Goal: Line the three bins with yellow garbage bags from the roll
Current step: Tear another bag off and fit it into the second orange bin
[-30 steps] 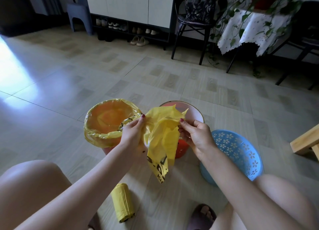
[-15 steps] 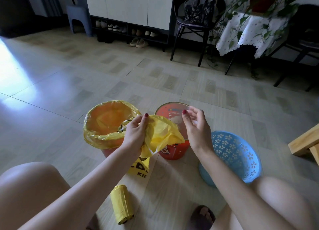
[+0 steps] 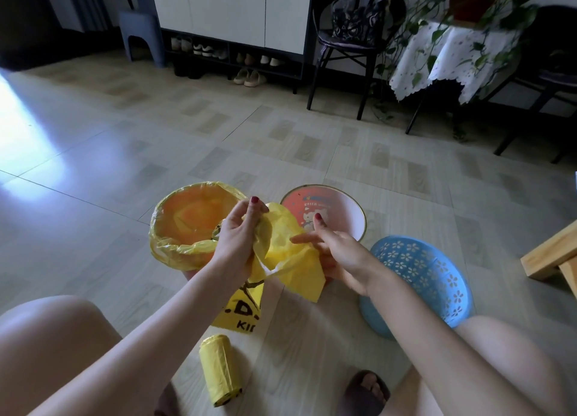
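Note:
Sitting on the floor, I hold a loose yellow garbage bag (image 3: 281, 247) over the gap between two bins. My left hand (image 3: 239, 237) grips its bunched top. My right hand (image 3: 338, 253) pinches the bag's right side, its index finger stretched across the plastic. On the left stands a bin (image 3: 184, 248) lined with a yellow bag. Behind my hands is a red bin (image 3: 349, 211) with a cartoon print and a bare inside. A blue perforated basket (image 3: 437, 278) sits at the right, also bare. The yellow roll (image 3: 220, 368) lies on the floor between my knees.
A wooden stool (image 3: 549, 256) juts in at the right edge. At the back are a dark chair (image 3: 352, 40), a cloth-covered table with trailing plants (image 3: 443, 53), a white shoe cabinet (image 3: 231, 9) and a grey stool (image 3: 140, 34). My sandalled foot (image 3: 365, 390) is near the roll.
My right hand let go of the bag, lifted, then came back down and took its right side. The bag dropped lower and hangs toward the floor. The left hand kept its grip.

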